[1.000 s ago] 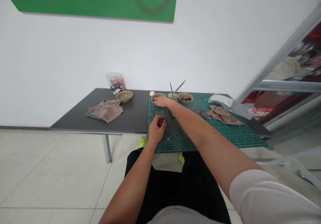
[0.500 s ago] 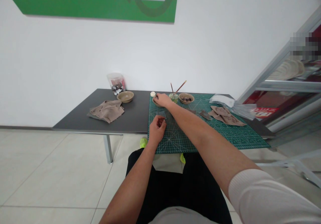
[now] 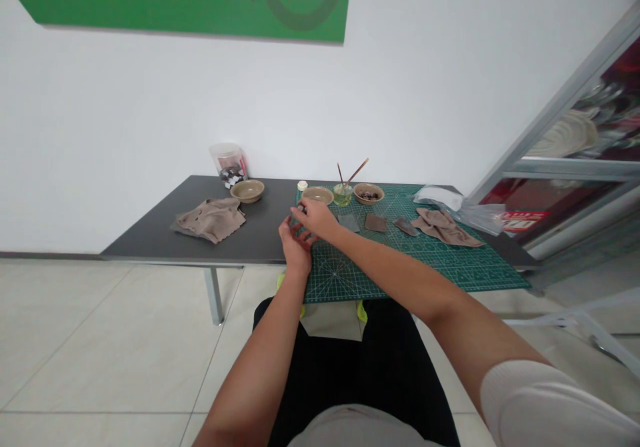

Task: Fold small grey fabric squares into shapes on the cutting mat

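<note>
Both hands meet above the left edge of the green cutting mat [image 3: 345,275]. My right hand [image 3: 320,220] pinches a small dark piece [image 3: 302,208] between thumb and fingers; its kind is too small to make out. Just below it, my left hand [image 3: 297,250] has its fingers curled up around the same spot, and what it grips, if anything, is hidden. Directly behind the hands sits a shallow brown bowl [image 3: 318,195]. Beside my right wrist lie a grey square sheet [image 3: 349,223] and a brown square [image 3: 376,222].
A glass of greenish liquid [image 3: 343,197] holds two thin sticks. Right of it is a bowl of dark pieces [image 3: 369,195]. A folded dark piece [image 3: 405,227], brown cloth [image 3: 447,228] and plastic bag [image 3: 440,197] lie right. Left are another cloth [image 3: 213,219], bowl [image 3: 247,191] and clear tub [image 3: 229,165].
My right hand has come back from the bowl toward my left hand, with a small dark piece in its fingers. My left hand has shifted left and up, away from the grey square.
</note>
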`<act>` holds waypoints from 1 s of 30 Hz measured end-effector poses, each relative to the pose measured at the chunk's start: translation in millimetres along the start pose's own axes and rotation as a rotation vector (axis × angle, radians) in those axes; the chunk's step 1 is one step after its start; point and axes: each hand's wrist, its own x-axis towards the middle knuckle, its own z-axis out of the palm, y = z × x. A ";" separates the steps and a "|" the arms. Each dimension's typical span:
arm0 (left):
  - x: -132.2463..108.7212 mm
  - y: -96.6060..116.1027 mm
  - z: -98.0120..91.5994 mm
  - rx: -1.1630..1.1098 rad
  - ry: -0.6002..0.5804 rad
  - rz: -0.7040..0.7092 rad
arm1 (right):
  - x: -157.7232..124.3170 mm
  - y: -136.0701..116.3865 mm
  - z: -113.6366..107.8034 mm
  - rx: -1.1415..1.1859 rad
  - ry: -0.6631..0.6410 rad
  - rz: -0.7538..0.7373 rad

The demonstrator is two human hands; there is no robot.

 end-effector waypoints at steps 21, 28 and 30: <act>12.5 20.6 -9.5 -0.192 -0.087 -0.164 | -32.6 -35.0 28.9 0.011 0.168 -0.125; 18.4 19.1 -0.7 -0.256 0.216 -0.237 | -7.9 -9.2 23.5 0.078 0.335 -0.052; 16.4 19.4 2.1 -0.247 0.213 -0.239 | 7.6 7.5 18.6 0.013 0.356 0.049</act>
